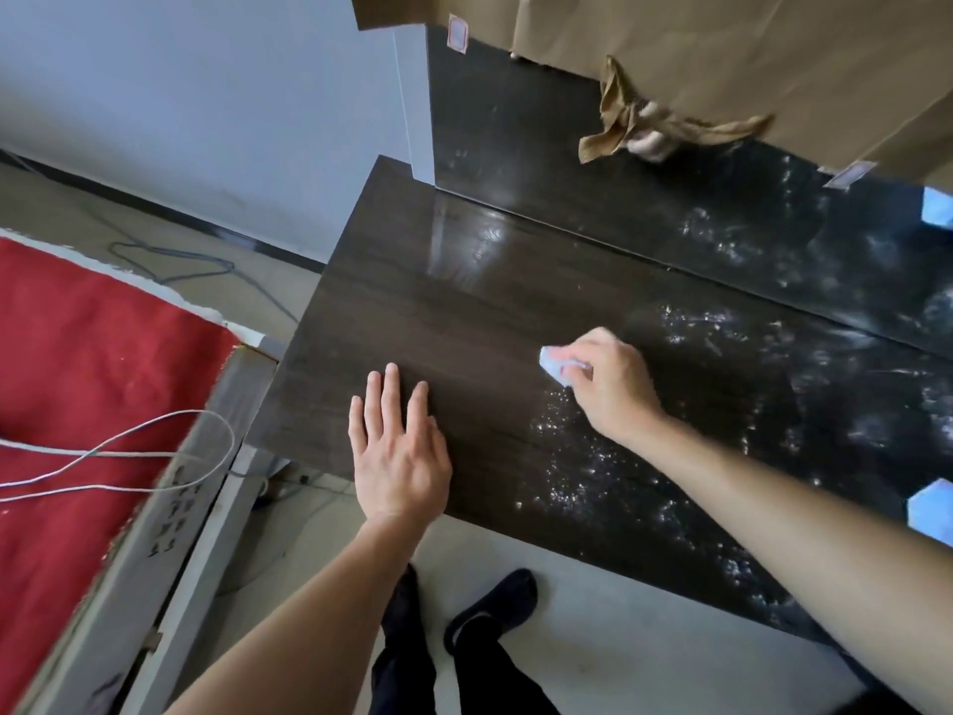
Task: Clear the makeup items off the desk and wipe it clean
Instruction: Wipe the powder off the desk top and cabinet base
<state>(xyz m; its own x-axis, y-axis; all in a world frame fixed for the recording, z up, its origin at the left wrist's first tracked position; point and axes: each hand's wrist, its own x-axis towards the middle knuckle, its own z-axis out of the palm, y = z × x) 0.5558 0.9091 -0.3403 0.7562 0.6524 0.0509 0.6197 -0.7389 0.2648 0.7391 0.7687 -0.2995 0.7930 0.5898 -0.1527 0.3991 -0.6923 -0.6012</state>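
Note:
The dark wood desk (412, 322) fills the middle of the head view. Its right half is speckled with white powder (577, 477); its left half looks smooth and glossy. My right hand (613, 384) grips a small light-blue wipe (554, 364) and presses it on the desk at the left edge of the powder. My left hand (397, 451) lies flat on the desk near its front edge, fingers straight and holding nothing. No makeup items show on the desk.
A raised dark back shelf (644, 219) runs behind the desk, also dusted white. Brown paper (722, 54) with a torn flap hangs above it. A red-covered bed (77, 384) with a white cable (154, 441) stands at the left. Light-blue pieces (933, 508) lie at the right edge.

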